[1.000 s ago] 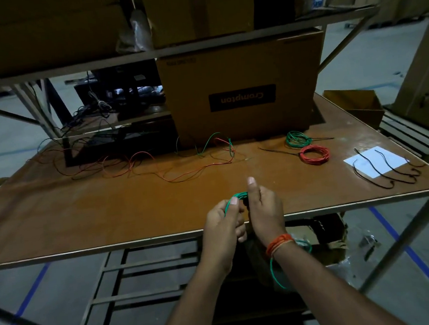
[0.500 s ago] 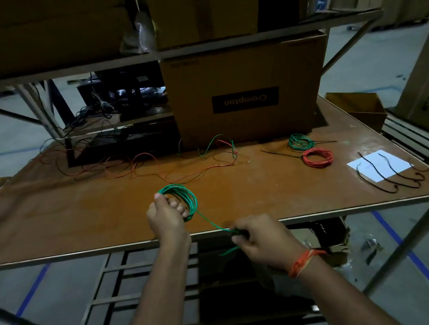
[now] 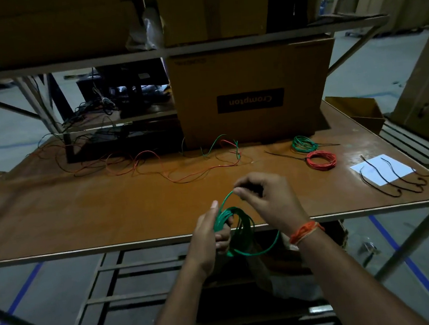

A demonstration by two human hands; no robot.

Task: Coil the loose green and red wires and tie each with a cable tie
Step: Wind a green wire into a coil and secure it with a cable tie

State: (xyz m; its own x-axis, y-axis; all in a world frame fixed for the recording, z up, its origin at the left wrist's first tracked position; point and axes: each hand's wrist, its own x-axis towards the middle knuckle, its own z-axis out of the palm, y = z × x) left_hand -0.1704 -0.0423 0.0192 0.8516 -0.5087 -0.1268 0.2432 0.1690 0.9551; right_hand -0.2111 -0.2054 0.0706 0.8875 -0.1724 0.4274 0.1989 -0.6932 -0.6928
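Over the table's front edge my left hand [image 3: 210, 237] grips a green wire coil [image 3: 240, 228] of several loops. My right hand [image 3: 269, 199] pinches the same wire's free strand just above the coil; a loose loop hangs below the table edge. Loose red and green wires [image 3: 182, 162] lie tangled across the back of the brown table [image 3: 82, 214]. A tied green coil [image 3: 302, 144] and a tied red coil [image 3: 321, 160] rest at the right. Black cable ties [image 3: 393, 176] lie on a white paper [image 3: 381, 169] near the right edge.
A large cardboard box [image 3: 254, 93] stands at the back of the table under a metal shelf [image 3: 171, 51] loaded with more boxes. A small open carton [image 3: 357, 109] sits at the far right corner. Dark equipment with cables [image 3: 116, 130] sits at the back left.
My right hand rose from below the table edge to above the coil, carrying the strand up. My left hand moved right and toward me with the coil.
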